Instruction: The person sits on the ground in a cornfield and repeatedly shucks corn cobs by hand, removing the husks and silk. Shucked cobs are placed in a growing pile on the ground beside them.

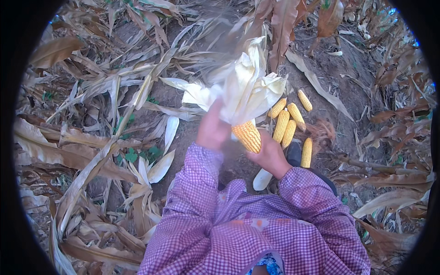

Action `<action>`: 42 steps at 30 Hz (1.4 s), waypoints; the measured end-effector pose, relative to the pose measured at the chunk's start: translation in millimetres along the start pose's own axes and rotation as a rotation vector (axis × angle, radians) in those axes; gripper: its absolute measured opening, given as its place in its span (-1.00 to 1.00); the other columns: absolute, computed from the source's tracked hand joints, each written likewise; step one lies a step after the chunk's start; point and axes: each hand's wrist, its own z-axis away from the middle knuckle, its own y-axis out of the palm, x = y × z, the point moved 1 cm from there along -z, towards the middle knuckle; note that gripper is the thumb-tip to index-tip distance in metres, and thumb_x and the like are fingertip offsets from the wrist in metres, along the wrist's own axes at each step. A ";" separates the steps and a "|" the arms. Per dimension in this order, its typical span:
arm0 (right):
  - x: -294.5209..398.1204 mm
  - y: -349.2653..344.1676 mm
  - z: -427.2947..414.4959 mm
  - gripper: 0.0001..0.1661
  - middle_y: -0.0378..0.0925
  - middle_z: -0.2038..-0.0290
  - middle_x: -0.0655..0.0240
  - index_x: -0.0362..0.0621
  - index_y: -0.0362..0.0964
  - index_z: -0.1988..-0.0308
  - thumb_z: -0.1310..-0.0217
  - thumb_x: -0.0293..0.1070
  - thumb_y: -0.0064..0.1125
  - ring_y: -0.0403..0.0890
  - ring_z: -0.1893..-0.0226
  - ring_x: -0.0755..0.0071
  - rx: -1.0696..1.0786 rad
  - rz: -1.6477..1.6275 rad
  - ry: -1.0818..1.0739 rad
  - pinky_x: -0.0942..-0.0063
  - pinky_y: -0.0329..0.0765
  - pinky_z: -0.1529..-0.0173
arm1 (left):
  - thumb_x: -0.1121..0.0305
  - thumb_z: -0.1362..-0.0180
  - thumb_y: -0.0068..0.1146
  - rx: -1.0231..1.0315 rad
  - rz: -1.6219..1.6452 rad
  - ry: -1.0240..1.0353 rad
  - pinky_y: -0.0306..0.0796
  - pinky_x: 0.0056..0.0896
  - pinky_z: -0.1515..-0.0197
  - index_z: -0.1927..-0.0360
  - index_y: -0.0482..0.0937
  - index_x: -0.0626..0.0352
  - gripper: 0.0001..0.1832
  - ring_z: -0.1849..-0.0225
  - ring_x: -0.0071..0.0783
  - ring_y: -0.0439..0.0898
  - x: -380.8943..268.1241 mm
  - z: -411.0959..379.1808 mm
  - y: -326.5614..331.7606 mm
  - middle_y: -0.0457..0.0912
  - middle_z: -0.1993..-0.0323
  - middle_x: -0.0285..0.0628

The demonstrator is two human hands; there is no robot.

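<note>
A yellow ear of corn [246,136] points down towards me, its kernels bare at the near end. Pale dry husk [245,92] fans out from its far end, partly blurred. My right hand [270,154] grips the bare ear from the right. On the other side, my left hand [213,128] is blurred by motion and holds the husk at its left edge; its fingertips are partly hidden. Several husked ears, among them one long ear [281,125], lie on the soil just right of my hands.
Another bare ear [306,153] lies beside a dark shoe tip [294,154]. Reddish corn silk [321,134] is bunched near the ears. Dry stalks [146,87] and leaves cover the ground on the left. Brown leaves [285,31] hang at the far side.
</note>
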 end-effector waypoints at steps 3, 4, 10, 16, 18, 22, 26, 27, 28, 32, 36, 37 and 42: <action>-7.9 -1.6 -1.0 -0.34 0.52 0.16 -0.02 -0.20 0.30 -0.04 0.08 -0.24 0.33 0.59 0.16 -0.12 0.004 0.068 -0.030 0.15 0.52 0.07 | 0.29 -0.25 0.04 0.045 0.065 0.024 0.28 -0.12 -0.27 -0.25 0.31 0.24 -0.48 -0.20 -0.23 0.44 -1.9 0.3 -4.6 0.48 -0.16 -0.07; -8.8 -4.1 -1.7 -0.33 0.52 0.17 -0.01 -0.19 0.29 -0.05 0.09 -0.25 0.34 0.59 0.17 -0.11 0.000 0.095 -0.024 0.15 0.52 0.08 | 0.39 -0.20 0.02 0.086 0.054 0.024 0.25 -0.22 -0.28 -0.29 0.24 0.30 -0.42 -0.23 -0.28 0.41 -3.0 1.8 -3.4 0.45 -0.17 -0.07; -8.6 -11.8 -9.3 -0.29 0.49 0.24 0.07 -0.17 0.27 -0.04 0.16 -0.31 0.39 0.58 0.24 -0.05 -0.096 0.393 -0.229 0.19 0.53 0.17 | 0.35 -0.13 0.08 0.126 -0.832 0.376 0.40 -0.36 -0.03 0.07 0.49 0.27 -0.69 0.06 -0.39 0.53 3.1 -6.1 -46.6 0.57 0.12 -0.18; -15.8 28.2 -6.7 -0.32 0.50 0.20 0.00 -0.20 0.26 -0.03 0.10 -0.29 0.36 0.56 0.15 -0.12 -0.071 0.108 -0.085 0.15 0.51 0.12 | 0.58 -0.03 0.01 -0.238 0.208 0.172 0.42 -0.40 0.14 0.20 0.39 0.34 -0.78 0.26 -0.34 0.48 19.1 -6.1 -50.9 0.48 0.30 -0.10; -16.1 43.3 -4.8 -0.32 0.51 0.16 -0.05 -0.22 0.25 -0.04 0.06 -0.25 0.35 0.55 0.09 -0.13 -0.040 0.014 -0.015 0.15 0.51 0.07 | 0.53 -0.12 -0.14 -0.478 0.448 0.139 0.36 -0.46 0.30 0.44 0.26 0.16 -0.93 0.49 -0.45 0.28 22.6 -21.3 -60.3 0.26 0.55 -0.30; 0.3 42.4 0.1 -0.29 0.51 0.14 -0.04 -0.23 0.26 -0.05 0.08 -0.20 0.38 0.57 0.09 -0.08 -0.010 -0.113 0.023 0.18 0.51 0.05 | 0.40 -0.25 -0.23 -0.599 0.607 0.137 0.12 -0.56 0.57 0.62 0.22 0.00 -0.71 0.72 -0.59 0.10 -16.4 -1.4 -2.4 0.11 0.75 -0.47; -8.9 28.7 -1.2 -0.22 0.50 0.10 0.10 -0.28 0.25 -0.10 0.07 -0.19 0.41 0.56 0.06 0.18 0.201 -0.327 -0.057 0.30 0.49 0.00 | 0.34 -0.33 -0.26 -0.433 0.573 -0.039 0.08 -0.62 0.68 0.58 0.26 -0.01 -0.70 0.79 -0.66 0.04 -37.0 2.3 8.4 0.10 0.78 -0.51; -6.5 20.7 -0.8 -0.20 0.50 0.10 0.15 -0.29 0.24 -0.12 0.06 -0.19 0.41 0.55 0.06 0.27 0.278 -0.409 -0.086 0.33 0.48 -0.02 | 0.32 -0.32 -0.23 -0.004 0.741 -0.114 0.19 -0.47 0.40 0.36 0.32 0.09 -0.84 0.52 -0.50 0.21 -38.4 1.4 4.8 0.26 0.53 -0.36; -2.1 12.3 0.2 -0.18 0.49 0.10 0.20 -0.29 0.22 -0.14 0.06 -0.19 0.42 0.53 0.05 0.33 0.373 -0.468 -0.068 0.37 0.47 -0.03 | 0.30 -0.31 -0.20 0.428 0.883 -0.183 0.31 -0.33 0.13 0.15 0.38 0.19 -0.80 0.25 -0.34 0.38 -42.2 5.8 0.9 0.42 0.28 -0.20; 13.1 -29.6 8.5 -0.14 0.46 0.10 0.31 -0.27 0.18 -0.20 0.03 -0.23 0.41 0.47 0.06 0.49 0.751 -0.696 0.095 0.46 0.46 -0.03 | 0.27 -0.33 -0.15 0.791 1.019 -0.412 0.33 -0.08 -0.25 -0.21 0.35 0.33 -0.54 -0.14 -0.14 0.51 -45.8 21.6 16.0 0.52 -0.11 0.00; 4.0 -31.1 7.7 -0.22 0.47 0.16 0.33 -0.26 0.18 -0.19 -0.04 -0.26 0.36 0.50 0.13 0.50 1.017 -0.761 0.209 0.48 0.49 0.01 | 0.29 -0.34 -0.14 0.389 0.680 -0.368 0.47 -0.14 -0.11 -0.21 0.35 0.34 -0.56 -0.02 -0.20 0.59 -42.6 25.2 12.2 0.55 -0.07 -0.03; 2.7 -30.6 7.9 -0.25 0.47 0.17 0.34 -0.27 0.18 -0.17 -0.05 -0.27 0.35 0.51 0.15 0.50 1.068 -0.763 0.240 0.47 0.50 0.03 | 0.31 -0.34 -0.14 0.427 0.673 -0.386 0.49 -0.15 -0.09 -0.21 0.35 0.34 -0.56 0.00 -0.22 0.60 -45.7 26.1 12.9 0.56 -0.06 -0.04; -9.9 -30.5 11.4 -0.38 0.52 0.19 0.33 -0.24 0.29 -0.05 -0.06 -0.21 0.35 0.58 0.31 0.49 1.008 -0.544 0.132 0.45 0.54 0.18 | 0.29 -0.20 -0.04 0.255 -0.480 -0.134 0.45 -0.03 0.01 0.07 0.51 0.40 -0.64 0.10 0.12 0.59 -59.0 27.5 9.0 0.59 0.13 0.19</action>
